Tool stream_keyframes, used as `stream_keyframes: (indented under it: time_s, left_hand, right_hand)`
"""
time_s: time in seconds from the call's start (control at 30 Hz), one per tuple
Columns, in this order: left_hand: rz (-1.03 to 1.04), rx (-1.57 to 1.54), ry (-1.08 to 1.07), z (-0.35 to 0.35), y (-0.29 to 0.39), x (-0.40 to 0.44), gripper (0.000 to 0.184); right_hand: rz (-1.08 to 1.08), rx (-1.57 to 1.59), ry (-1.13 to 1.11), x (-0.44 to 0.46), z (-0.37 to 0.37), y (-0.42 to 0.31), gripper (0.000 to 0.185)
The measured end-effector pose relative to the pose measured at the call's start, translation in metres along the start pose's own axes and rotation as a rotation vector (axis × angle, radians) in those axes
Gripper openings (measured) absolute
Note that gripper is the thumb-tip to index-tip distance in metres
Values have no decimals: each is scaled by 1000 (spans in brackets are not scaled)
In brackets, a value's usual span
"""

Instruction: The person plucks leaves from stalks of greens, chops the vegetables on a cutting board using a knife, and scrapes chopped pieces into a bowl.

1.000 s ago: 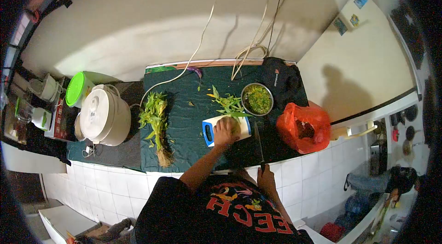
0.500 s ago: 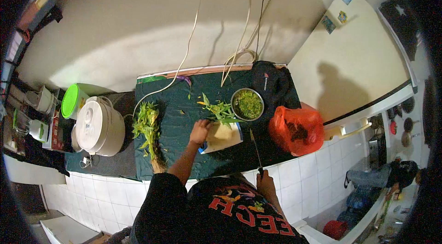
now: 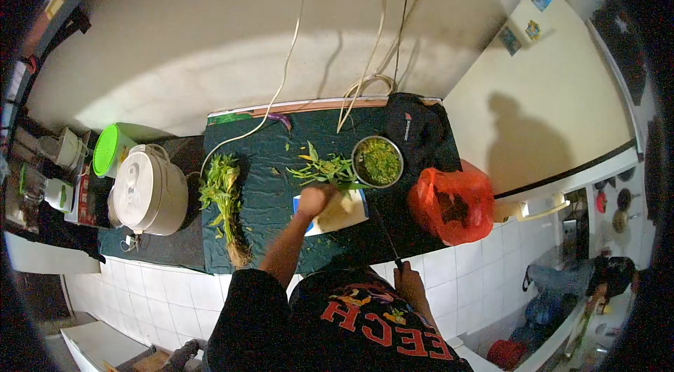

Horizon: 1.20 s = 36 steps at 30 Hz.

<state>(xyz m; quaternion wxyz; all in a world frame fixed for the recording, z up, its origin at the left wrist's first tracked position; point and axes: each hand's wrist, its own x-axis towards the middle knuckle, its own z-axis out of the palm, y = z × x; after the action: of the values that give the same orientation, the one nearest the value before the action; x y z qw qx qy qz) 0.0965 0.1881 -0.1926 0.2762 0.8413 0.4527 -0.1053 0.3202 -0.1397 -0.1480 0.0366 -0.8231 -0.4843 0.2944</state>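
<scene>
My left hand [image 3: 317,200] is over the upper left part of a white cutting board [image 3: 338,214] with blue edges, close to loose green leaves [image 3: 324,168]. It is blurred and its fingers are hidden. My right hand [image 3: 408,281] is closed round the dark handle of a knife [image 3: 385,235], whose blade points up and away, right of the board. A metal bowl [image 3: 378,162] of chopped greens stands behind the board. Left of the board lies a bunch of leafy stems [image 3: 225,203] with roots.
A red plastic bag [image 3: 453,205] sits at the right. Behind it is a black bag [image 3: 415,126]. A white rice cooker [image 3: 149,191] and a green-lidded tub [image 3: 111,151] stand at the left. A purple eggplant [image 3: 281,120] and cables lie near the wall.
My left hand first moved left off the board, then came back over its upper left part beside the leaves. My right hand has kept the knife. The view has shifted slightly.
</scene>
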Motion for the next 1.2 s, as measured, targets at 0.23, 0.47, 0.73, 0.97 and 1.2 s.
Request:
stream_keyframes:
  time_s: [0.23,0.47,0.73,0.97,1.2]
  left_hand:
    - [371,277,689,65,28,20,26]
    - [323,95,487,55,4,59,26]
    - [215,-385,827,0,7,46,27]
    - [36,-1361,850,-27,16,38,20]
    - [26,-1777,800,-32,29,25,18]
  right_hand:
    - [79,-5,-23,9,-21,4,35]
    - [-1,-84,3,16,-31,8,32]
    - [-34,-40,-20,30,-28,12,37]
    - [-122,-76,123,53,5,20,45]
    - [-270,-154,389,98,50,32,52]
